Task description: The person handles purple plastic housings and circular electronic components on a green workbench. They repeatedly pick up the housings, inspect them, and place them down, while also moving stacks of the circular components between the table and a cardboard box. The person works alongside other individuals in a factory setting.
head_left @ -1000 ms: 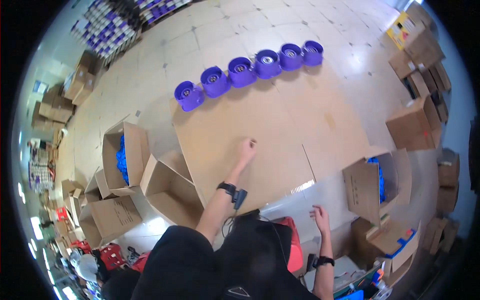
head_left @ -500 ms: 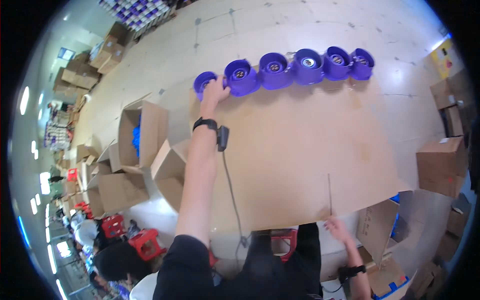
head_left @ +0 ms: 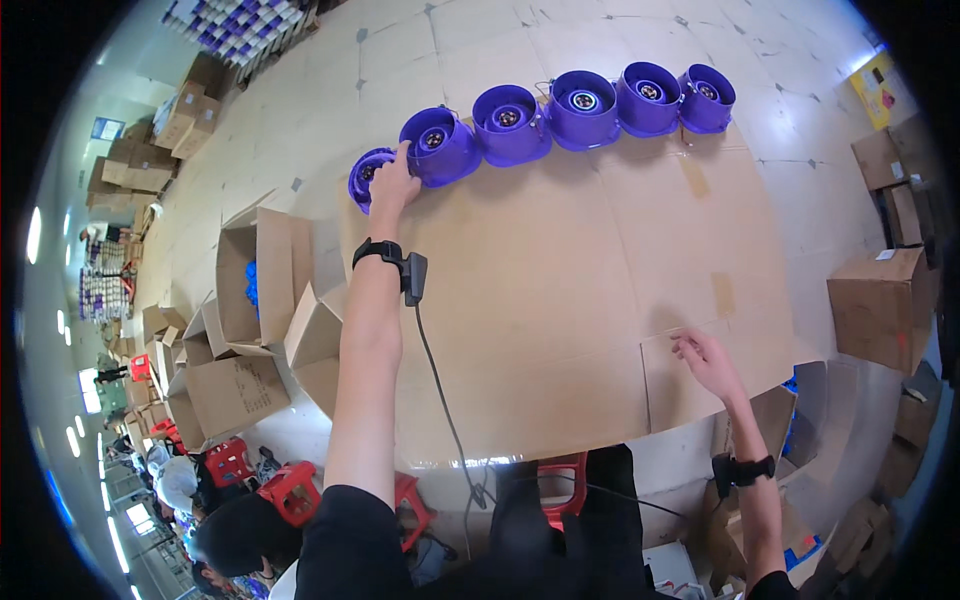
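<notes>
Several purple round housings stand in a curved row along the far edge of a cardboard-covered table (head_left: 520,290). Each has an open top and a ring with small metallic parts inside. At the row's left end, my left hand (head_left: 394,184) has its fingers closed over the near right side of the leftmost housing (head_left: 362,176), partly covering it. Its index finger reaches up beside the second housing (head_left: 442,160). My right hand (head_left: 710,362) hovers over the table's near right part, empty, with fingers loosely bent and apart.
Left of the table stand open cardboard boxes (head_left: 262,280), one with blue material inside. Red stools (head_left: 292,492) and seated people are at lower left. More cartons (head_left: 880,310) line the right side. A black cable (head_left: 440,385) trails from my left wrist across the table.
My right hand has risen from the near edge to above the tabletop. My left hand stays at the leftmost housing, which now shows more of its inside. The view has shifted slightly.
</notes>
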A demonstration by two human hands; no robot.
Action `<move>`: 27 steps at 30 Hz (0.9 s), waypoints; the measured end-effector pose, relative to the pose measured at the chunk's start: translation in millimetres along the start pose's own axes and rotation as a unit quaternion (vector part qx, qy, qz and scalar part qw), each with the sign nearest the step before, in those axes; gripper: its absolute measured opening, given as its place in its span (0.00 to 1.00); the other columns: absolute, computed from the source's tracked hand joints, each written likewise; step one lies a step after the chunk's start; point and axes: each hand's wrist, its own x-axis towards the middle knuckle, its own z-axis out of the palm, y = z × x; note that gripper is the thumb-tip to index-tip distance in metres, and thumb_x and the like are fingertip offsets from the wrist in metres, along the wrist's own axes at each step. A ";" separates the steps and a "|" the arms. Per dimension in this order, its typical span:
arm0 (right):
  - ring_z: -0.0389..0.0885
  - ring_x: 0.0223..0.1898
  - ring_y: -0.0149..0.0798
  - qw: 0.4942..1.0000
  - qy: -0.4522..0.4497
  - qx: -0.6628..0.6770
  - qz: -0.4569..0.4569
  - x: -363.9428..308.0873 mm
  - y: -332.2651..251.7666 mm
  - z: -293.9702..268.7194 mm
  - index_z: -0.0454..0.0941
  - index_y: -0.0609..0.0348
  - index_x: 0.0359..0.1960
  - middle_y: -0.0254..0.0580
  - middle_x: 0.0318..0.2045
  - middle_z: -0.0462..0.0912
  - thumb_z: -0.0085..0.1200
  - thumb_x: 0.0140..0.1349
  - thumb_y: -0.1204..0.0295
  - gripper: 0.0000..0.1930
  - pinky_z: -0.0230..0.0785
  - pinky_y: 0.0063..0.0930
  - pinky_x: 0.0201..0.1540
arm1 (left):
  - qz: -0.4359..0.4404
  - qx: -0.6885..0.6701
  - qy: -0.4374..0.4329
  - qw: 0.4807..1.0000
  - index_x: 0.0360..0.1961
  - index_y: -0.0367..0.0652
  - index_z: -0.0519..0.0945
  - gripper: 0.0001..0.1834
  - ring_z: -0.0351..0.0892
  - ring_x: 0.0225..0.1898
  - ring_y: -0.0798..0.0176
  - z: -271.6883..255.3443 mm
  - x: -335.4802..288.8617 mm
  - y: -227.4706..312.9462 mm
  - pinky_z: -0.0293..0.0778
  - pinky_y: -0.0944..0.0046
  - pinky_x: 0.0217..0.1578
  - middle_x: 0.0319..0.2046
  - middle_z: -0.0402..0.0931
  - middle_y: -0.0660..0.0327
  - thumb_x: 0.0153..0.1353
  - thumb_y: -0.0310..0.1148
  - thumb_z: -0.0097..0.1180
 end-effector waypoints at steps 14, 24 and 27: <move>0.77 0.43 0.53 0.821 0.191 -0.284 -0.457 287.5 -245.9 92.5 0.75 0.56 0.47 0.49 0.40 0.78 0.53 0.53 0.72 0.17 0.71 0.43 0.46 | 0.008 -0.067 0.061 0.996 0.54 0.53 0.73 0.27 0.76 0.45 0.36 37.0 -84.3 -18.9 0.76 0.46 0.43 0.45 0.72 0.37 0.49 0.31 0.60; 0.80 0.43 0.55 0.899 0.122 -0.325 -0.268 358.6 -252.2 115.5 0.67 0.52 0.49 0.52 0.37 0.82 0.54 0.51 0.66 0.22 0.73 0.45 0.46 | -0.024 -0.156 0.120 0.980 0.57 0.56 0.71 0.32 0.70 0.48 0.36 37.4 -102.5 -5.5 0.74 0.45 0.46 0.46 0.68 0.39 0.46 0.35 0.62; 0.80 0.44 0.52 0.869 0.133 -0.365 -0.306 354.6 -247.9 115.3 0.76 0.55 0.45 0.51 0.38 0.81 0.56 0.49 0.66 0.20 0.74 0.43 0.48 | -0.002 -0.136 0.124 0.983 0.59 0.56 0.70 0.34 0.69 0.48 0.36 35.9 -96.5 -3.2 0.74 0.44 0.46 0.45 0.68 0.38 0.46 0.36 0.62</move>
